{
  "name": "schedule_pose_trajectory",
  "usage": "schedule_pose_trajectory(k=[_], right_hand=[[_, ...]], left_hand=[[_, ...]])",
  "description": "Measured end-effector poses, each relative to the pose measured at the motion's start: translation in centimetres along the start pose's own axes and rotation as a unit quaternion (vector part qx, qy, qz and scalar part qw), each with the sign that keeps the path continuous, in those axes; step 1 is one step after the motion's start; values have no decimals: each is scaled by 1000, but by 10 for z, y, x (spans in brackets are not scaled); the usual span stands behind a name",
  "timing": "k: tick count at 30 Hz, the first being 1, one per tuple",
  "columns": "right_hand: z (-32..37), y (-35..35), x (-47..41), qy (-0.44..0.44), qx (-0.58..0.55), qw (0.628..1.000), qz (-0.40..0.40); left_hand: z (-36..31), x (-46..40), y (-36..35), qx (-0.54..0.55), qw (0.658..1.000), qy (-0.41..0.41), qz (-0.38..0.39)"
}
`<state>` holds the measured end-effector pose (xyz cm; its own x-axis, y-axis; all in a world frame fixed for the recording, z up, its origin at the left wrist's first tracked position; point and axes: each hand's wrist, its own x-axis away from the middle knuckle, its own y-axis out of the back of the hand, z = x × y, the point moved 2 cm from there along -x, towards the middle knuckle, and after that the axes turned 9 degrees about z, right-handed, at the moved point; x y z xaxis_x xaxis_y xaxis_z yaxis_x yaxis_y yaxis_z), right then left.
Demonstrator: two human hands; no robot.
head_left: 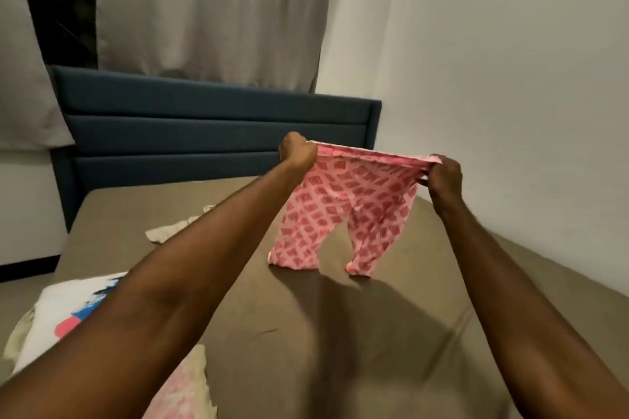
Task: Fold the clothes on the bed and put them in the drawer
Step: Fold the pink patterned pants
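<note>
A small pair of pink trousers (343,207) with a red pattern hangs above the brown bed (357,333). My left hand (297,150) grips the left end of the waistband. At the right end my right hand (444,177) pinches it. The waistband is stretched between them, and the two leg ends touch the sheet. More clothes lie on the bed's left side: a white garment (64,313) with blue and pink print, a pale pink piece (185,388) at the bottom, and a cream piece (166,231) further back. No drawer is in view.
A dark blue padded headboard (218,126) stands at the far end of the bed, with grey curtains (211,10) above it. A white wall (510,95) runs along the bed's right side. The floor shows at the left.
</note>
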<state>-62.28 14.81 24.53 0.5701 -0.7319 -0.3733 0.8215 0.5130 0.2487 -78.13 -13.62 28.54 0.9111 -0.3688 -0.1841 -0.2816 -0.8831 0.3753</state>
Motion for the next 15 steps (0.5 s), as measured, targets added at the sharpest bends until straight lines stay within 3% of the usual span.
schedule_pose_trajectory(k=[4, 7, 12, 15], right_hand=[[40, 23, 3, 53, 62, 995, -56], [50, 34, 54, 61, 78, 992, -72], [4, 50, 197, 80, 256, 959, -91], [-63, 56, 301, 27, 293, 953, -69]], left_hand=[[-36, 19, 14, -38, 996, -74, -43], [-29, 66, 19, -67, 990, -116, -45], [61, 177, 16, -118, 987, -110, -26], [151, 256, 4, -186, 979, -84, 5]])
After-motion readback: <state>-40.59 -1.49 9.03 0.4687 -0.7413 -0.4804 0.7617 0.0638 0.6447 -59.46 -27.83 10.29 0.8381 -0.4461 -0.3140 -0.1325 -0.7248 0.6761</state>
